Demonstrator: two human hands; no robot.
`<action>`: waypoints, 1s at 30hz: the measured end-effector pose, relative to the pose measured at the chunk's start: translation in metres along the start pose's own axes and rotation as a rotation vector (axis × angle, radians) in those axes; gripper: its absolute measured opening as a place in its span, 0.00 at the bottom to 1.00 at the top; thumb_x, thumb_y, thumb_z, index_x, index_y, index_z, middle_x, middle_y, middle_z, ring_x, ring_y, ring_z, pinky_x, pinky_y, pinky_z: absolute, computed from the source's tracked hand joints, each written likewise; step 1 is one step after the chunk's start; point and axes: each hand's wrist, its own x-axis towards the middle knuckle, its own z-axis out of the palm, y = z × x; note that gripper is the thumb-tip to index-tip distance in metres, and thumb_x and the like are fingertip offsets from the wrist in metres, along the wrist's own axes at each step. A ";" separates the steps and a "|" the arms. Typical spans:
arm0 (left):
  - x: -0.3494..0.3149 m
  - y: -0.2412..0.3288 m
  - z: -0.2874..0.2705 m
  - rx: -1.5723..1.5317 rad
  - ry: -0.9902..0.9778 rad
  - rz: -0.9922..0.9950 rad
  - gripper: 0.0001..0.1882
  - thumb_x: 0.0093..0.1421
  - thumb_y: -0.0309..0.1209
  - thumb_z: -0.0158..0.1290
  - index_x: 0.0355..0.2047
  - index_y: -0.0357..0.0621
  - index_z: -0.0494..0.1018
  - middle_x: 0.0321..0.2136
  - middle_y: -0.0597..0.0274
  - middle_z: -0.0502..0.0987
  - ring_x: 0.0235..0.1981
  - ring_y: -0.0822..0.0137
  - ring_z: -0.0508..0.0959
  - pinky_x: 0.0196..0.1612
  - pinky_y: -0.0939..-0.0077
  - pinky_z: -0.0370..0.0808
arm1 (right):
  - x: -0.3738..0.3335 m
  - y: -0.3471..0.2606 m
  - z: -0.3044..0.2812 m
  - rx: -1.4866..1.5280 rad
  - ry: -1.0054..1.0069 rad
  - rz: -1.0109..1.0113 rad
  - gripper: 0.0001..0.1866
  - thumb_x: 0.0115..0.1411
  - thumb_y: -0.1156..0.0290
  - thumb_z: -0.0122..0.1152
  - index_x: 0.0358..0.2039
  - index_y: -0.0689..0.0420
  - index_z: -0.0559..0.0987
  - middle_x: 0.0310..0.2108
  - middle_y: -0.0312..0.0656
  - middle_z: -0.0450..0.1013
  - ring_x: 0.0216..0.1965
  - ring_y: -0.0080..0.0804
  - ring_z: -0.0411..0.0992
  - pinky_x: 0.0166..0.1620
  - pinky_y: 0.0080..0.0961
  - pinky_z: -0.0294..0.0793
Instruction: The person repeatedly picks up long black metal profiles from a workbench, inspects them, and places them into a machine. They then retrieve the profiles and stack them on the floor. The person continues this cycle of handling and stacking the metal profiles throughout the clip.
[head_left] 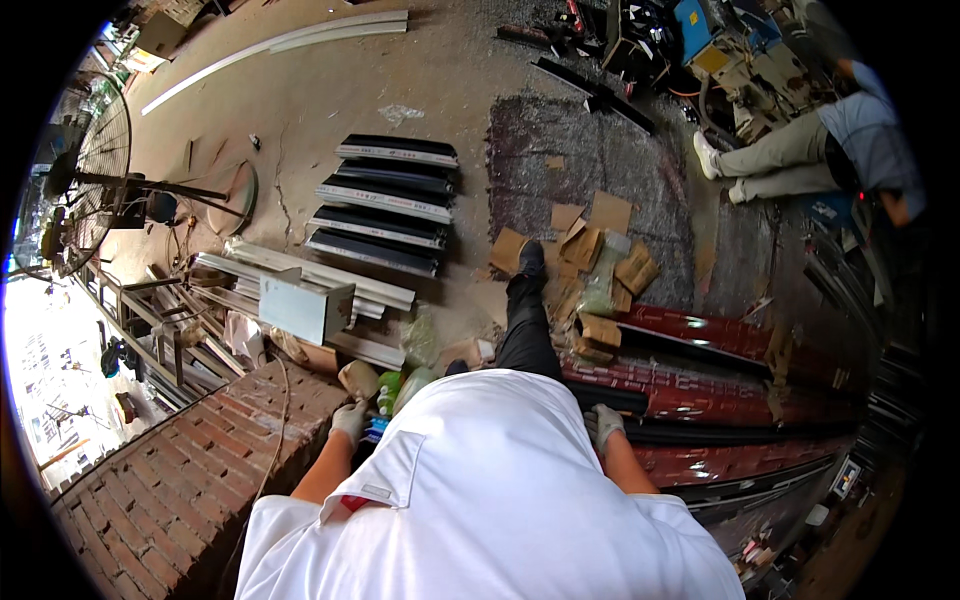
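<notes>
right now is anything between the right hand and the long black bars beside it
Nothing visible: the gloved right hand is right by the near end of the long black bars; contact can't be told.

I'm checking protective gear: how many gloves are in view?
2: one on the wearer's left hand, beside the brickwork; one on the right hand. Others may be hidden.

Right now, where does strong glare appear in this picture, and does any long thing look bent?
Head view: beside the red-brown brick wall, the left rim is washed out to white; the glossy dark-red wrapped bundles carry small bright reflections; the long, thin white strips at the top look curved, probably from fisheye distortion.
</notes>
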 end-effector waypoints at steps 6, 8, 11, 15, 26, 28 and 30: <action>-0.038 0.156 0.097 -0.319 0.091 -0.010 0.09 0.64 0.39 0.50 0.35 0.48 0.75 0.19 0.62 0.72 0.14 0.66 0.70 0.16 0.69 0.65 | 0.027 -0.276 0.070 -0.300 -0.078 -0.385 0.22 0.59 0.54 0.60 0.47 0.57 0.79 0.43 0.44 0.77 0.43 0.38 0.75 0.45 0.41 0.73; -0.051 0.240 0.147 -0.196 0.137 0.194 0.14 0.64 0.42 0.53 0.37 0.44 0.75 0.27 0.59 0.79 0.23 0.68 0.78 0.23 0.74 0.72 | -0.022 -0.384 0.104 -0.355 -0.200 -0.463 0.25 0.60 0.49 0.57 0.47 0.58 0.78 0.43 0.44 0.76 0.43 0.38 0.75 0.48 0.41 0.72; -0.110 0.379 0.212 -0.181 0.007 0.511 0.20 0.65 0.43 0.54 0.44 0.36 0.76 0.27 0.63 0.79 0.25 0.75 0.75 0.29 0.78 0.73 | -0.086 -0.516 0.143 -0.511 -0.088 -0.654 0.18 0.64 0.56 0.53 0.43 0.58 0.77 0.35 0.38 0.76 0.37 0.31 0.75 0.44 0.32 0.75; -0.149 0.475 0.255 -0.119 -0.144 0.832 0.17 0.67 0.38 0.54 0.50 0.40 0.74 0.38 0.61 0.81 0.38 0.70 0.80 0.40 0.77 0.76 | -0.141 -0.609 0.185 -0.193 -0.163 -0.847 0.16 0.68 0.63 0.48 0.25 0.56 0.75 0.21 0.35 0.71 0.25 0.23 0.70 0.30 0.25 0.71; -0.022 0.376 0.215 -0.297 0.159 -0.057 0.20 0.64 0.46 0.53 0.47 0.45 0.73 0.33 0.58 0.80 0.29 0.63 0.81 0.26 0.70 0.73 | 0.011 -0.580 0.153 -0.693 -0.123 -0.561 0.20 0.61 0.54 0.56 0.43 0.56 0.81 0.42 0.46 0.76 0.47 0.34 0.72 0.50 0.38 0.72; -0.014 0.362 0.214 -0.306 0.201 -0.146 0.20 0.64 0.46 0.54 0.48 0.46 0.72 0.33 0.57 0.80 0.28 0.62 0.81 0.24 0.69 0.73 | 0.013 -0.577 0.142 -0.829 -0.109 -0.412 0.22 0.61 0.52 0.51 0.42 0.57 0.81 0.44 0.50 0.77 0.49 0.40 0.73 0.50 0.41 0.71; -0.003 0.372 0.224 -0.346 0.210 -0.182 0.20 0.63 0.46 0.54 0.48 0.47 0.72 0.31 0.57 0.80 0.27 0.63 0.81 0.23 0.68 0.73 | 0.060 -0.583 0.113 -1.043 -0.019 -0.442 0.21 0.61 0.52 0.51 0.44 0.54 0.81 0.47 0.51 0.76 0.51 0.45 0.71 0.50 0.42 0.71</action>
